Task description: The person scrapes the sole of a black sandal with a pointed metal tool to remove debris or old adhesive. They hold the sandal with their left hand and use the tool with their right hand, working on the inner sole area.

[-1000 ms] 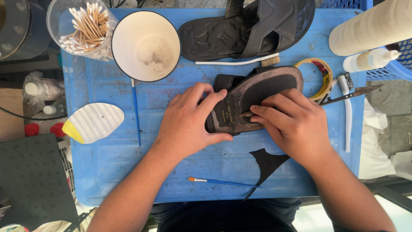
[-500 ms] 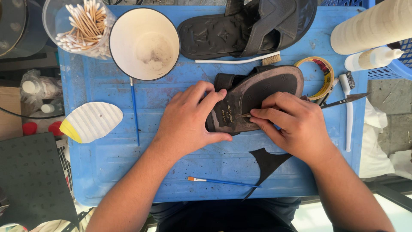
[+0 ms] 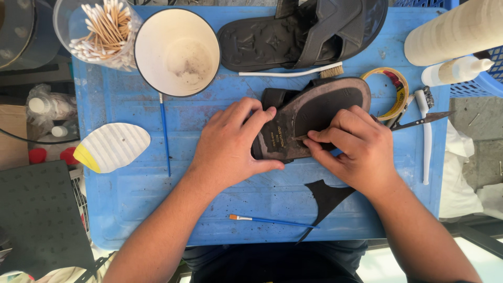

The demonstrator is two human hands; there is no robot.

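Observation:
A black sandal (image 3: 325, 107) lies sole-up on the blue table (image 3: 209, 183). My left hand (image 3: 230, 144) presses flat on its heel end, holding it down. My right hand (image 3: 356, 149) rests on the sole's middle and pinches a thin pointed tool (image 3: 299, 138) against the sole. The tool's far end is hidden in my fingers. A second black sandal (image 3: 304, 34) lies strap-up at the table's far edge.
A white cup (image 3: 177, 51), a jar of cotton swabs (image 3: 102, 31), a toothbrush (image 3: 288, 73), a tape roll (image 3: 395, 89), scissors (image 3: 419, 120), a white bottle (image 3: 456, 71), two blue brushes (image 3: 165, 133) (image 3: 272, 220), a black rubber offcut (image 3: 327, 202) and a white sole piece (image 3: 111, 148) surround the sandal.
Nothing has visibly changed apart from small shifts of my right fingers on the sole.

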